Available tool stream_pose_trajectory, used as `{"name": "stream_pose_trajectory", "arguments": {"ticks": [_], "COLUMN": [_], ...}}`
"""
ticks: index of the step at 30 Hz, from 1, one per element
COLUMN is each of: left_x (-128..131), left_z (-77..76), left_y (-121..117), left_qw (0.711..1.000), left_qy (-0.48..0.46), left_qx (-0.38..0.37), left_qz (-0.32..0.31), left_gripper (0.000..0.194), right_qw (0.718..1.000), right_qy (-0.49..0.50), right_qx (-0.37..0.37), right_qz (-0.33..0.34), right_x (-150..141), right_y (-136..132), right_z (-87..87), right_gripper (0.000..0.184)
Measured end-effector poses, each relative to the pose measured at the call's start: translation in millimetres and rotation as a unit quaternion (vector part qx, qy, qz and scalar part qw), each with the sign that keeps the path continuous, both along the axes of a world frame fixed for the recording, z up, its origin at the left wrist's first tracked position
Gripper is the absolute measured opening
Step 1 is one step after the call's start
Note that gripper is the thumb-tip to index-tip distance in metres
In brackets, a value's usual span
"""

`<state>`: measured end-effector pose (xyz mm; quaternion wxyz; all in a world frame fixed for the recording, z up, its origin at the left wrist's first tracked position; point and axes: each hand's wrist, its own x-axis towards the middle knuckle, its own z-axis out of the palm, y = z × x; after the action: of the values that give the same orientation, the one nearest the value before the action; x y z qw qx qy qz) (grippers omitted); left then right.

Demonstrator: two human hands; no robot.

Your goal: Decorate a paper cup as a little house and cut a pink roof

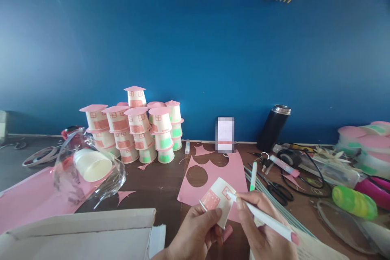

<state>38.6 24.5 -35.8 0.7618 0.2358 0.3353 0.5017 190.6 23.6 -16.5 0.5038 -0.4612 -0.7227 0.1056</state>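
Note:
My left hand (202,227) is closed round the rim end of a white paper cup (222,189), which it holds tilted above the table. The cup carries a pink coloured-in block and a small drawn window. Between the fingers of my right hand (262,223) is a white marker pen (271,223) with a pink end, its tip at the window outline. A pink cap-like piece shows just below the cup by my left fingers. Under the cup lies a pink paper sheet (234,170) with round holes cut out.
Stacked decorated cups (138,124) with pink paper tops stand at the back left. Nearer are a plastic bag of cups (94,166) and a white box (76,231). On the right are a black bottle (272,128), black scissors (278,193) and a green marker (253,176).

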Motion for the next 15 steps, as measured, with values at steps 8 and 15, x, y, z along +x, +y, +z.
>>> {"name": "stream_pose_trajectory", "arguments": {"ticks": [8, 15], "left_x": [-0.9, -1.1], "left_z": [-2.4, -2.8], "left_y": [0.6, 0.9], "left_qw": [1.0, 1.0], "left_qy": [-0.015, -0.011], "left_qx": [-0.006, -0.003], "left_qz": [0.005, 0.004], "left_gripper": [0.036, 0.035], "right_qw": [1.0, 1.0], "right_qy": [0.001, -0.003], "right_qx": [0.0, 0.002], "right_qz": [-0.003, -0.006], "right_x": [-0.8, -0.2], "right_y": [0.1, -0.2], "right_z": [-0.9, -2.0], "right_gripper": [0.007, 0.006]}}
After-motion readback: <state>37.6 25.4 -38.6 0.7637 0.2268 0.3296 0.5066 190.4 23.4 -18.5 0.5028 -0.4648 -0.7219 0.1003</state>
